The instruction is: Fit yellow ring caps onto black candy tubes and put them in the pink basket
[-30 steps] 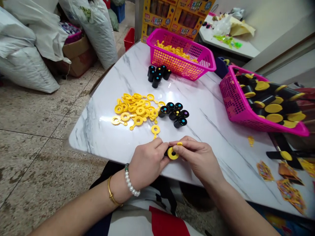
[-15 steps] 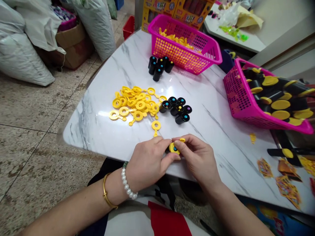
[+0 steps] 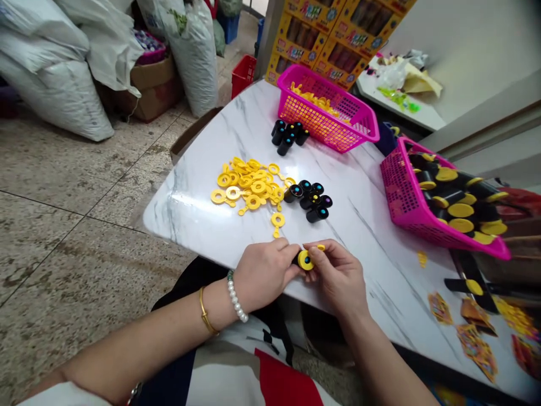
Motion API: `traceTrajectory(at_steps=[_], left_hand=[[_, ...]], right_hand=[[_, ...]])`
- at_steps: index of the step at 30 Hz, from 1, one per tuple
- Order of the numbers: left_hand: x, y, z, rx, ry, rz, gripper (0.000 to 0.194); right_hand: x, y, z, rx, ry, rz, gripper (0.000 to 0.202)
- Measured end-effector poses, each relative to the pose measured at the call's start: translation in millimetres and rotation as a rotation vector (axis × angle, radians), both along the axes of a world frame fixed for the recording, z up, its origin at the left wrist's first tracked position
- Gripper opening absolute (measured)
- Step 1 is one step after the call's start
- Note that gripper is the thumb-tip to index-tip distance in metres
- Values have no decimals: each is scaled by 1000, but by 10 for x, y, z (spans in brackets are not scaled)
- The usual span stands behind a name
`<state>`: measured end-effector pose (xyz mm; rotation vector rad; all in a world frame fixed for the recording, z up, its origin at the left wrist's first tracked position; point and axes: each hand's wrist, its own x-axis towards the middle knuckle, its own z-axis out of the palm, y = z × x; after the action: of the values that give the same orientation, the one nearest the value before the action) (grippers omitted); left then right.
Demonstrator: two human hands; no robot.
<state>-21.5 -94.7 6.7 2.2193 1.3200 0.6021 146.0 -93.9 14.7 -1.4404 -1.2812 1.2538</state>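
My left hand [image 3: 262,276] is closed around a small black tube [image 3: 296,259], most of it hidden by the fingers. A yellow ring cap [image 3: 302,265] sits over the tube's end, with a blue centre showing through its hole. My right hand [image 3: 345,277] pinches the cap's edge and tab between thumb and fingers. Just beyond my hands, a single yellow ring cap [image 3: 278,226] lies apart from a heap of similar yellow caps [image 3: 258,188]. To the right of that heap stand several black tubes [image 3: 316,215] with blue, yellow or purple centres.
Another group of black tubes [image 3: 284,148] stands before a pink basket [image 3: 359,138] of yellow parts. A second pink basket [image 3: 397,197] at right holds yellow-capped black tubes. Yellow boxes [image 3: 342,56] are stacked behind. Printed packets [image 3: 475,349] lie on the right of the marble-patterned table [image 3: 190,220].
The camera view has shifted, so the table and baskets appear lower. Both hands keep hold of the tube and cap; my left thumb has drawn back from the cap's lower edge.
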Motion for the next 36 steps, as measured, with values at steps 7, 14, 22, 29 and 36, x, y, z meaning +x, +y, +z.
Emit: traceTrajectory(at_steps=[7, 14, 22, 29, 36], left_hand=[[-7, -19, 2, -16, -14, 3, 24], [-18, 10, 141, -294, -296, -17, 20], [15, 16, 116, -366, -432, 5, 12], [92, -105, -25, -97, -333, 55, 25], [82, -90, 2, -135, -128, 29, 15]], right_hand=[[-44, 4, 21, -34, -18, 3, 23], [-61, -58, 20, 58, -193, -11, 21], [-125, -160, -111, 318, -455, -106, 16], [-13, -38, 2, 108, -154, 53, 26], [76, 122, 191, -184, -155, 360, 34]])
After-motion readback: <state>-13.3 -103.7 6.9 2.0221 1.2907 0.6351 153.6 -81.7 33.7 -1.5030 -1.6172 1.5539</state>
